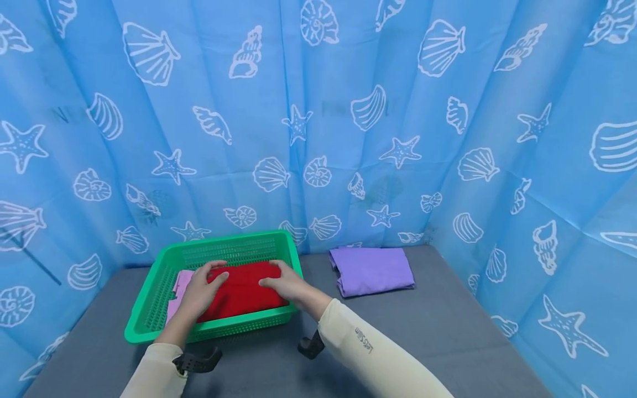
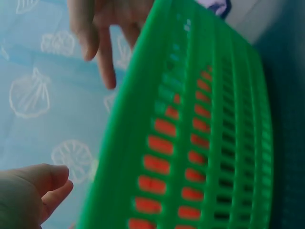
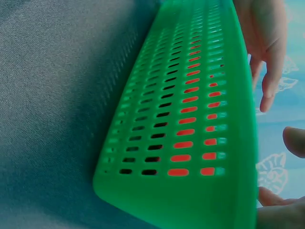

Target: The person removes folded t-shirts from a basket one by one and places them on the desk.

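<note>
A folded red cloth (image 1: 246,290) lies inside a green plastic basket (image 1: 239,322), showing through the slots of its wall in both wrist views. My left hand (image 1: 200,288) hovers at the red cloth's left end, fingers apart and thumb pointing inward. At the cloth's right end is my right hand (image 1: 288,283), its thumb and fingers spread. Both wrist views show the left hand (image 2: 31,193) and the right hand (image 3: 283,210) above the basket rim, with nothing between their fingers. Left of the red cloth, a pink cloth (image 1: 179,290) is partly covered by my left hand.
A folded purple cloth (image 1: 373,271) lies on the dark grey table (image 1: 443,320), right of the basket. Behind and beside the table hangs a blue curtain (image 1: 338,160) printed with white shells and starfish. Each wrist wears a black camera mount (image 1: 198,362).
</note>
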Tool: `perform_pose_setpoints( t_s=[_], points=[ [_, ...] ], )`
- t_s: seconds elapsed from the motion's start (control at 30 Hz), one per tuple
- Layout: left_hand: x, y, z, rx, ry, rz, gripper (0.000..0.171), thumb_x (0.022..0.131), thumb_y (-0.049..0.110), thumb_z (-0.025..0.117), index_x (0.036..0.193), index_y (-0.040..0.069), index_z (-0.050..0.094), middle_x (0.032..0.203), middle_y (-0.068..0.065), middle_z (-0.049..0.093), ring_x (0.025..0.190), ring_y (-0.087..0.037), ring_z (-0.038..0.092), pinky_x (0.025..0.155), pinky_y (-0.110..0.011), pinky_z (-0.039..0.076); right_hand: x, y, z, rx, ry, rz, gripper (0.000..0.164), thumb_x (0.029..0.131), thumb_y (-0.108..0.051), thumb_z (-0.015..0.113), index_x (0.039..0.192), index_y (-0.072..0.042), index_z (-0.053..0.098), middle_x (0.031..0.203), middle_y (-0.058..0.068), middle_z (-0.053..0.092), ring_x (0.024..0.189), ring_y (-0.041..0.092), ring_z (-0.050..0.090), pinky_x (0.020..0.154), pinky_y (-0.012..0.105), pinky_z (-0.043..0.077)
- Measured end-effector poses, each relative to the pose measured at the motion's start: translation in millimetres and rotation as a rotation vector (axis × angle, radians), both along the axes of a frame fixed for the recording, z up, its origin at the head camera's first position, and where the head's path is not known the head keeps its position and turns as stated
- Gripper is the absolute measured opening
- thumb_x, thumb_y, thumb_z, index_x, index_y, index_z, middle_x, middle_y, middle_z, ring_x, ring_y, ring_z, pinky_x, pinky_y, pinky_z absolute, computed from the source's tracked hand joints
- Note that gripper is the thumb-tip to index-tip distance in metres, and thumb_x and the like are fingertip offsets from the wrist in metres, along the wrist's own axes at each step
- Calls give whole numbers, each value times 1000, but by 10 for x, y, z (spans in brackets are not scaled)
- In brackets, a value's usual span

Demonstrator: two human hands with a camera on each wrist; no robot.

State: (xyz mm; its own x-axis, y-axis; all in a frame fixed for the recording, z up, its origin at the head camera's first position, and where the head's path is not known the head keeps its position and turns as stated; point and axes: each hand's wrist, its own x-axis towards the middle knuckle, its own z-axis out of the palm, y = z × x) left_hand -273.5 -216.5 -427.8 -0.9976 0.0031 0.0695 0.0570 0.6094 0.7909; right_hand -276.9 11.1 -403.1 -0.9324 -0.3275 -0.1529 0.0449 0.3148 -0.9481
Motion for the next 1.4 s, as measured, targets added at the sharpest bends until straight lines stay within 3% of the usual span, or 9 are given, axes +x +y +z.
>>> perform_pose_setpoints(
  t_s=[0.13,0.47,0.73,0.8,0.9,1.03,1.23,1.33,1.4],
  points=[
    [-30,-120,-41,-12,-51,12,53,101,26,53,148,8,36,153,-27,28,139,-48,26,106,-65,34,-28,-63,-36,-21,-45,1,66,94,-18,65,151,-8,33,153,19,33,136,39,38,104,56,42],
    [-139,-284,-89,95,-193,38,66,101,31,54,154,6,23,155,-32,14,141,-51,16,109,-64,31,-205,-109,-138,-130,-170,-66,76,93,-12,63,156,-12,22,159,20,22,143,43,24,112,57,32],
    [-169,-325,-121,90,-228,60,73,97,27,60,154,4,20,154,-34,16,139,-53,19,109,-66,29,-267,-144,-227,-160,-212,-134,78,92,-4,61,158,-10,18,161,20,16,146,43,19,112,53,34],
    [-178,-322,-121,66,-224,59,75,96,26,63,154,3,21,153,-34,18,138,-54,20,109,-66,29,-272,-162,-249,-152,-211,-150,79,92,-2,60,158,-9,18,161,21,16,146,43,19,108,49,39],
    [-191,-321,-118,35,-219,56,76,94,24,65,153,2,23,151,-35,21,137,-54,21,108,-66,29,-284,-185,-268,-137,-223,-163,79,92,0,59,158,-9,17,161,21,15,145,42,21,85,35,46],
    [-199,-336,-119,13,-220,56,76,93,23,66,152,0,24,151,-35,23,136,-54,23,108,-66,31,-322,-205,-284,-107,-262,-168,81,91,0,59,159,-11,16,162,20,14,140,38,29,59,28,29],
    [-199,-360,-142,7,-252,68,82,89,24,71,152,0,25,149,-35,26,131,-52,30,104,-62,37,-353,-240,-311,-36,-253,-187,79,91,-3,62,157,-9,20,160,21,21,117,29,45,57,25,28],
    [-195,-360,-156,-2,-267,74,85,86,24,74,152,1,26,146,-35,28,126,-51,32,100,-60,42,-342,-259,-315,-40,-240,-200,77,91,-2,62,156,-7,23,158,22,25,121,33,46,62,28,35],
    [-192,-357,-165,16,-281,80,86,86,24,75,152,1,25,145,-34,28,125,-51,32,99,-60,43,-333,-270,-320,-41,-230,-210,75,90,-1,62,156,-6,25,157,22,27,137,38,35,73,30,43]
  ],
)
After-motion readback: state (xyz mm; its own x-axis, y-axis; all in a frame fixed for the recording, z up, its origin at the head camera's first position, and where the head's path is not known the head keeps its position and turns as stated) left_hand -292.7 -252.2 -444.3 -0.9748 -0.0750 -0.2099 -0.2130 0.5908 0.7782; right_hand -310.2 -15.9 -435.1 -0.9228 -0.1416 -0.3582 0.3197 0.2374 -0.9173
